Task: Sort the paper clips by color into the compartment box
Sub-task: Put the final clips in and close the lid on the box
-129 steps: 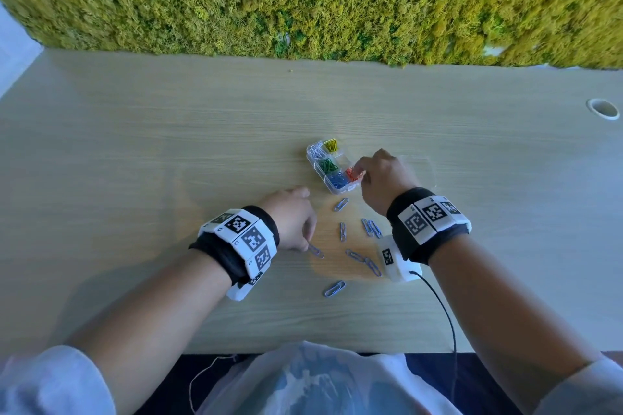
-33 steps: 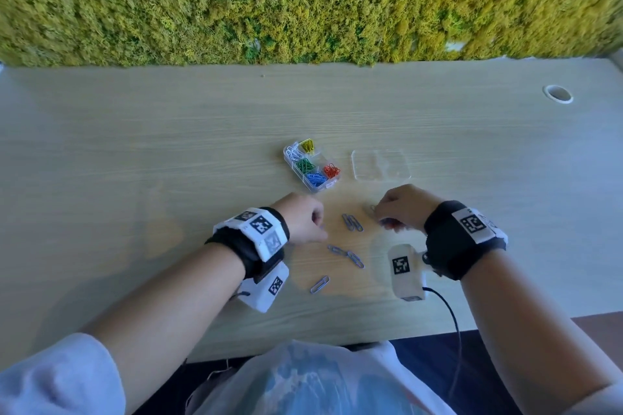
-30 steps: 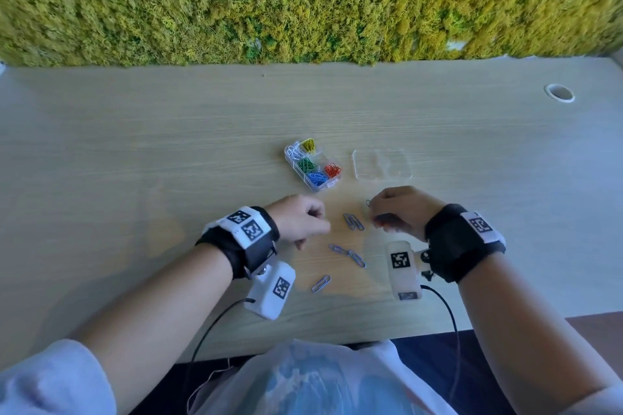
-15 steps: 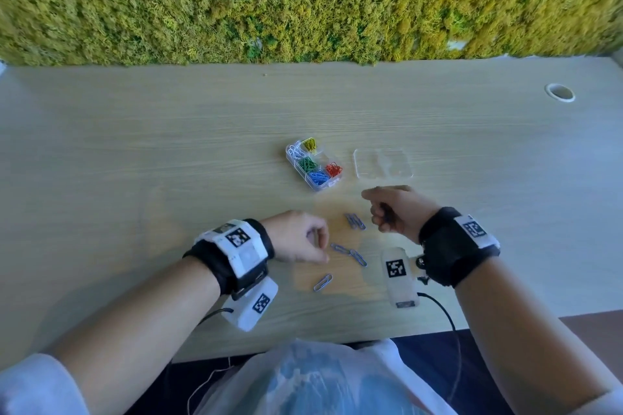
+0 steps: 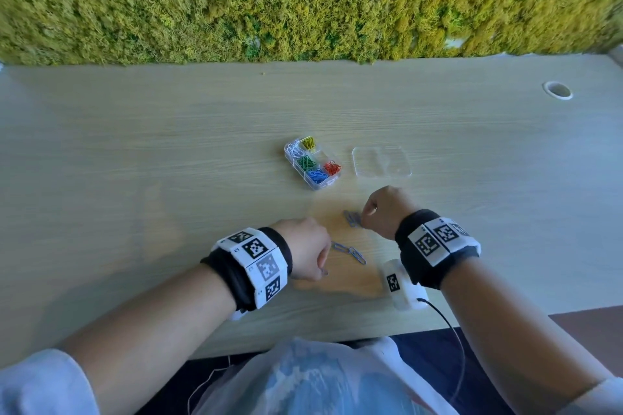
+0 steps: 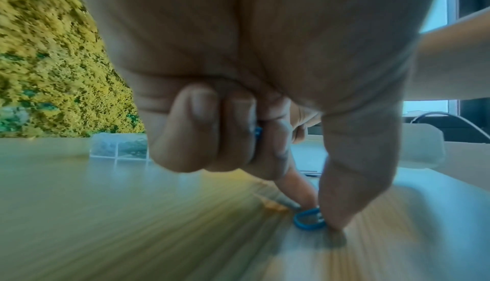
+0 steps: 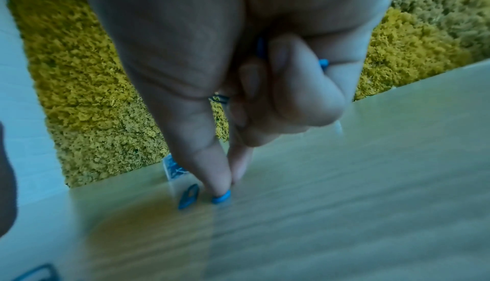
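The clear compartment box (image 5: 312, 165) stands open mid-table, holding white, yellow, green, blue and red clips in separate cells. Loose blue paper clips (image 5: 349, 251) lie on the table between my hands. My left hand (image 5: 322, 271) pinches the blue clip (image 6: 309, 220) against the table with thumb and index finger (image 6: 315, 212), and another blue clip (image 6: 257, 132) sits inside its curled fingers. My right hand (image 5: 364, 217) pinches a blue clip (image 7: 221, 199) with thumb and index finger (image 7: 230, 182), next to a second one (image 7: 188, 196). More blue (image 7: 323, 63) shows in its curled fingers.
The box's clear lid (image 5: 381, 162) lies flat just right of the box. A moss wall (image 5: 303, 0) backs the table. A cable hole (image 5: 558, 90) sits at the far right. The table's near edge runs just below my wrists.
My left hand has drawn back onto the nearest loose clip and now covers it. My right hand has dropped from a raised position onto the pair of clips in front of it.
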Demonstrator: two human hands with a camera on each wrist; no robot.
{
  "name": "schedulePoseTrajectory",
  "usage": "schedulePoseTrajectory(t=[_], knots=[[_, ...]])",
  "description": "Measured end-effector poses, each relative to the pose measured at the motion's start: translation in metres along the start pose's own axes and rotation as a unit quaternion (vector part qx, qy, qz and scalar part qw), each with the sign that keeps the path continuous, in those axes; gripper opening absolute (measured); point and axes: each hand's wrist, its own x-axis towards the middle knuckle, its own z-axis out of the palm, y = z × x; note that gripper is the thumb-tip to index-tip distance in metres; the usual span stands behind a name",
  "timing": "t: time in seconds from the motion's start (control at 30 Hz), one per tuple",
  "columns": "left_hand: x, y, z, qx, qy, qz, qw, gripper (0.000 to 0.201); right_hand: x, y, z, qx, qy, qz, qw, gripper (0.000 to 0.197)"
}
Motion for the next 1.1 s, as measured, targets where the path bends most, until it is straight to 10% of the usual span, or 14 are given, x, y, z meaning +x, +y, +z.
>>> schedulePoseTrajectory(t=[0.43,0.97,1.1], knots=[[0.003,-0.007,0.005,-0.045,-0.022,-0.009,0.999,0.007,-0.003,0.005,-0.002,-0.03,-0.057,0.045,0.997,0.047],[0.001,-0.013,0.004,-0.03,0.02,-0.013,0.999,0.006,-0.002,-0.003,0.002,-0.054,-0.049,0.014,0.997,0.031],[0.001,-0.017,0.007,-0.061,0.001,-0.005,0.998,0.007,-0.005,0.003,-0.004,0.237,-0.1,0.061,0.964,0.025]])
